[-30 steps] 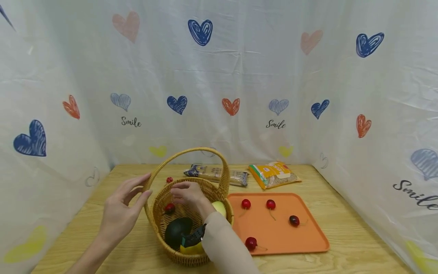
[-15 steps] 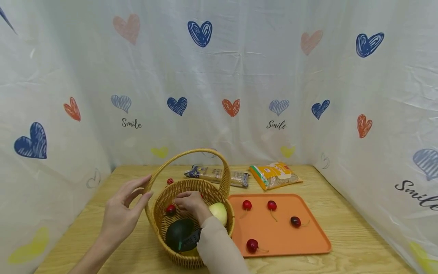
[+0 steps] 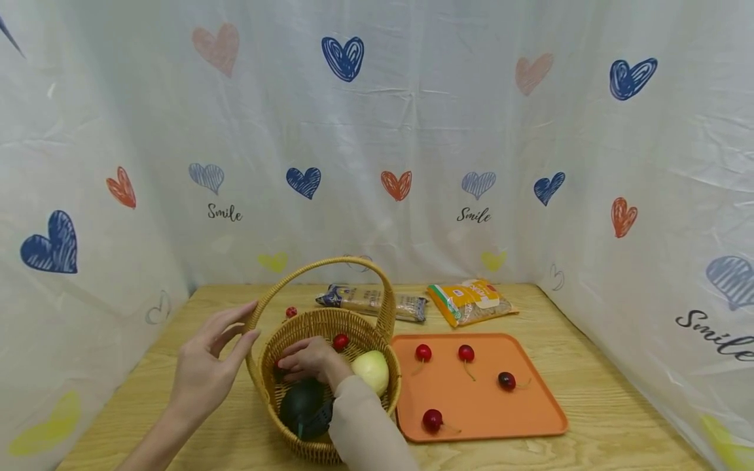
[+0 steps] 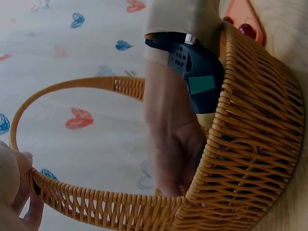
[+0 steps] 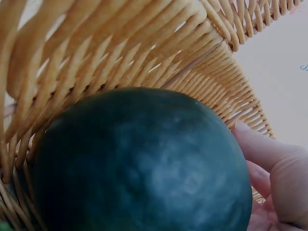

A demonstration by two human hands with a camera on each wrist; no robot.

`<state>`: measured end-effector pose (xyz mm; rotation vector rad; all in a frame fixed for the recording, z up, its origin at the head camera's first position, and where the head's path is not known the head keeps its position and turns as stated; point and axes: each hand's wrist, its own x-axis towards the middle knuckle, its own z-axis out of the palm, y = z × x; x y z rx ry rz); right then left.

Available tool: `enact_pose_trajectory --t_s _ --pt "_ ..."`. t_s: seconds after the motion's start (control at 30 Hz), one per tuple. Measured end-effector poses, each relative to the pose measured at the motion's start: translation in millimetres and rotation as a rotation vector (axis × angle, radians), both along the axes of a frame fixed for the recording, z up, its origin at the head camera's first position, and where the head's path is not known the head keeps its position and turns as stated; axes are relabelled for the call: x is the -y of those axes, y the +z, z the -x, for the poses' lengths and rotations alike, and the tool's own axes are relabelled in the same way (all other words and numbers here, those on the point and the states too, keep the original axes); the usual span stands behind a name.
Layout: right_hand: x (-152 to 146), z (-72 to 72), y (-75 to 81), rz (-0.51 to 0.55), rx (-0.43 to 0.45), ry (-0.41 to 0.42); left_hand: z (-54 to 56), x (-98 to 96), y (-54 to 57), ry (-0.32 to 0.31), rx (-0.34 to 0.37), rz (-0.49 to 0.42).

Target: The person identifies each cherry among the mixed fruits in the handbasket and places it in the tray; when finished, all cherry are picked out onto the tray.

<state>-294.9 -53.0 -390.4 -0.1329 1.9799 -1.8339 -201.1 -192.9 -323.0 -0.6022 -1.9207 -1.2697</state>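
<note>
A dark red cherry [image 3: 277, 367] lies inside the wicker basket [image 3: 306, 451], toward its left wall, and most of it is covered by your right hand [image 3: 312, 361]. Your fingers there reach down over it; you cannot tell from these views whether they are clamped on it or only beside it. From the right wrist, your thumb and fingers show at the edge of a large dark green fruit [image 5: 144, 163], which fills the near part of the basket.

Your left hand [image 3: 206, 363] has its fingers clamped on the left side of the basket's arched handle [image 3: 330, 261], thumb and fingertips on either side of the cane.

Also in the basket, you have a bright red cherry [image 3: 340, 342] near the far wall and a pale green fruit [image 3: 374, 370] against the right side, by your sleeve [image 3: 368, 425].

Just right of the basket, an orange tray [image 3: 471, 411] carries four stemmed cherries [image 3: 432, 420], set apart from one another. Behind, on the wooden desk [image 3: 601, 399], lie a long packet [image 3: 368, 301], a yellow bag [image 3: 471, 301] and a small red ball [image 3: 291, 312]. A white curtain [image 3: 377, 229] printed with hearts surrounds the desk.
</note>
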Motion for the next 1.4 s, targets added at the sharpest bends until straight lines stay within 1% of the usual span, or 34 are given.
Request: enact_pose_trajectory --t_s 0.2,0.3,0.43,0.57,0.67,0.77,0.93,1.0,1.2,1.4 --pt "4 -0.7 -3.5 -0.026 -0.025 -0.002 -0.3 0.8 -0.1 0.007 0.009 0.002" --pt "4 0.2 -3.1 -0.043 -0.031 0.017 0.2 1.1 -0.7 0.007 0.005 0.002" --pt "-1 4.9 1.6 -0.083 -0.049 0.058 1.0 1.2 -1.1 0.003 -0.002 -0.003" --pt "-14 9.7 11.6 -0.095 -0.069 0.086 0.8 1.2 -0.5 0.004 -0.013 0.004" --pt "-24 13.0 17.3 -0.075 -0.077 0.103 0.5 1.4 0.2 0.006 -0.02 0.01" --pt "-35 16.5 18.4 -0.045 -0.088 0.119 0.4 1.5 0.4 0.01 -0.015 0.003" --pt "-52 19.9 19.5 -0.001 -0.1 0.181 0.4 2.2 0.3 0.015 -0.016 0.004" --pt "-60 20.2 21.4 0.004 -0.101 0.202 0.7 2.0 0.2 0.013 -0.018 0.002" --pt "-77 20.5 28.1 0.027 -0.095 0.21 0.8 2.0 -0.2 0.016 -0.009 -0.004" --pt "-94 18.7 35.9 0.054 -0.095 0.245 1.3 1.8 -0.9 0.007 -0.006 -0.002"
